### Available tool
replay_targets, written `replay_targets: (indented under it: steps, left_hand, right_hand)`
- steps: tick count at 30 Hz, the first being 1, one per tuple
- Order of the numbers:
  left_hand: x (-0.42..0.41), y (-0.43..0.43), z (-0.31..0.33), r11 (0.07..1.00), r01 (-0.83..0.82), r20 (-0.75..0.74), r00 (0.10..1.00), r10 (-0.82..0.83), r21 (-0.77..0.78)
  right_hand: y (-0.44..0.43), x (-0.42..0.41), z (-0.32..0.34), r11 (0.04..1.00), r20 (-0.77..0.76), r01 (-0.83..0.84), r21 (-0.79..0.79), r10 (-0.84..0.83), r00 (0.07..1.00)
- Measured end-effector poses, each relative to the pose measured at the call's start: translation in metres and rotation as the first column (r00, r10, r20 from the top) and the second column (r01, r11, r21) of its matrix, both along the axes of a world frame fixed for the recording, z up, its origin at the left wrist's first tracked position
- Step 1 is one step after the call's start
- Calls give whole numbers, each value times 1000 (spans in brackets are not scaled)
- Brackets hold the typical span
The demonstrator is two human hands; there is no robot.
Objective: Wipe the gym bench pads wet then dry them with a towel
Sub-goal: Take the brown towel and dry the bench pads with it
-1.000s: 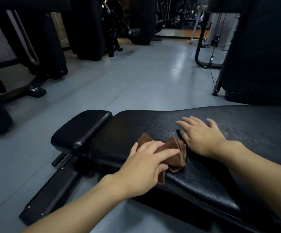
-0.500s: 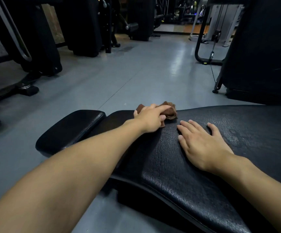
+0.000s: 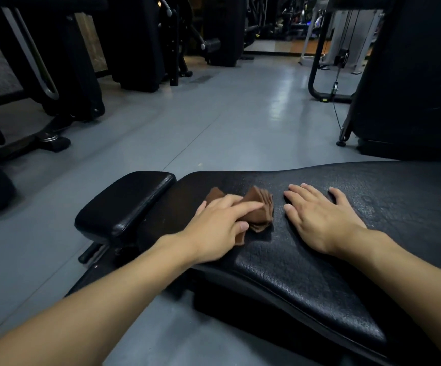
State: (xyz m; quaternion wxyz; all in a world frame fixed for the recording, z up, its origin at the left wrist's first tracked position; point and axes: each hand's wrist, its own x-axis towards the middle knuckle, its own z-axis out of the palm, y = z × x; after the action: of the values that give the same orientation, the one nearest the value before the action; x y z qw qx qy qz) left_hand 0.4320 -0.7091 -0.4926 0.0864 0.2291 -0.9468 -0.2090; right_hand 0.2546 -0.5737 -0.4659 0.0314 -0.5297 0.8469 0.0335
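Observation:
A black textured gym bench pad runs across the lower right, and a smaller smooth pad adjoins its left end. A bunched brown cloth lies on the long pad near that end. My left hand lies over the cloth and grips it, with the index finger stretched across the top and the thumb tucked against the folds. The cloth fans out on both sides of the hand. My right hand rests flat on the pad just right of the cloth, fingers spread, holding nothing.
Grey gym floor stretches beyond the bench. Dark machines stand at the back left, a large black machine stands close behind the bench on the right, and a cable station frame is beside it.
My left hand pushed the cloth to the pad's far edge, then drew it back toward me to the middle. My right hand stayed flat on the pad.

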Motion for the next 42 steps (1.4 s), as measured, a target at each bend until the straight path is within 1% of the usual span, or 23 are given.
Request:
replay_targets:
  steps: [2, 4, 5, 6, 8, 9, 13, 19, 23, 25, 29, 34, 37, 40, 42]
  left_hand:
    - [28, 19, -1, 1000, 8, -9, 1000, -8, -8]
    - [47, 33, -2, 1000, -15, -4, 1000, 15, -9]
    - [50, 37, -3, 1000, -24, 2, 1000, 24, -14]
    - [51, 37, -3, 999, -26, 5, 1000, 27, -22]
    - [44, 31, -2, 999, -14, 7, 1000, 15, -32]
    - [40, 26, -1, 1000, -10, 14, 1000, 10, -27]
    - [11, -11, -5, 999, -44, 24, 999, 44, 6]
    - [-61, -87, -8, 989, -141, 72, 988, 139, 34]
    - [-90, -109, -6, 975, -218, 119, 970, 211, 52]
    - [-93, -111, -6, 971, -230, 126, 967, 222, 57]
    - [-71, -100, -10, 985, -170, 96, 981, 167, 28]
    - [-7, -64, -15, 997, -76, 38, 996, 75, 8]
    - [41, -33, -16, 998, -59, 11, 998, 59, -19]
    - [80, -8, -16, 998, -60, -8, 998, 60, -4]
    - [89, -5, -17, 998, -57, 5, 998, 57, -9]
  right_hand:
    - [2, 4, 3, 1000, -58, 3, 21, -1, 998]
    - [-3, 10, 8, 997, -164, -39, 61, 48, 985]
    - [-8, 13, 10, 994, -182, -75, 77, 88, 979]
    - [-14, 17, 11, 994, -140, -86, 64, 94, 986]
    - [-25, 24, 7, 998, -4, -62, 25, 62, 998]
    - [-28, 26, 2, 998, 27, -60, 17, 59, 998]
    - [-30, 25, -13, 998, -3, -67, 3, 67, 998]
    - [-30, 24, -14, 997, -11, -75, 16, 75, 997]
    - [-30, 25, -14, 998, -17, -66, 18, 66, 998]
    - [-31, 25, -13, 998, -12, -59, 17, 59, 998]
    - [-31, 26, -13, 999, 5, -52, 9, 52, 999]
    - [-31, 27, -13, 999, 22, -46, 0, 46, 999]
    - [-30, 28, -12, 999, 20, -42, 7, 42, 999]
    - [-35, 31, -8, 997, -9, -71, 12, 72, 997]
    - [-42, 39, -6, 994, 42, -106, -23, 107, 993]
